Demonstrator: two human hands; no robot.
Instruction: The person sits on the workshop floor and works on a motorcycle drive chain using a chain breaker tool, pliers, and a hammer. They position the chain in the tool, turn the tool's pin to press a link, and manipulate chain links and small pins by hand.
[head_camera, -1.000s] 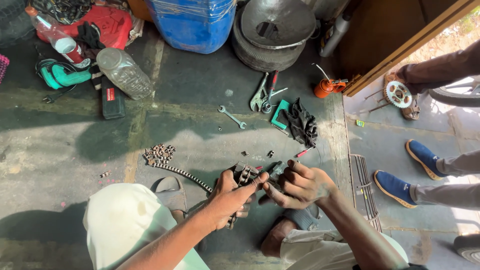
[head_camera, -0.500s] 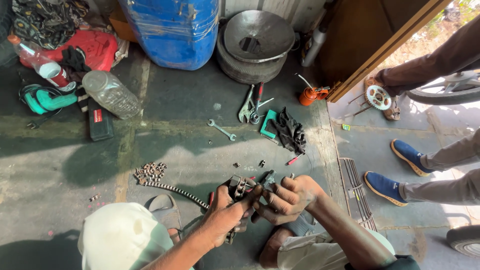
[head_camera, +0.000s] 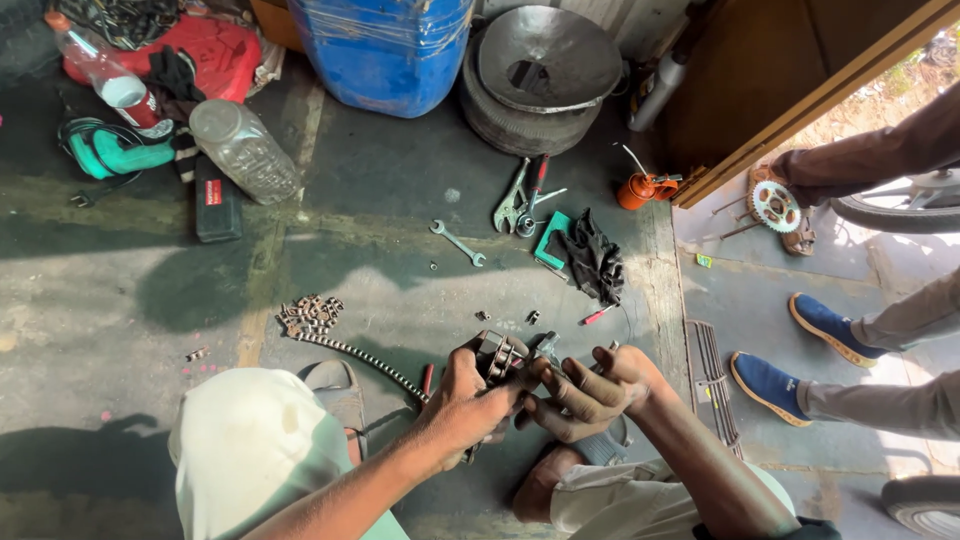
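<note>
Both the left hand (head_camera: 462, 400) and right hand (head_camera: 588, 392) are clamped on a greasy, heavy, limp steel roller chain (head_camera: 497, 357), trailing toward ten o'clock, best pinched at its side plates.

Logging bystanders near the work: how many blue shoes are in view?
2. One blue shoe sits at the right, above the other; the second blue shoe lies lower, beside the floor grate. A sandalled foot stands farther up. More may lie outside the picture.
</note>
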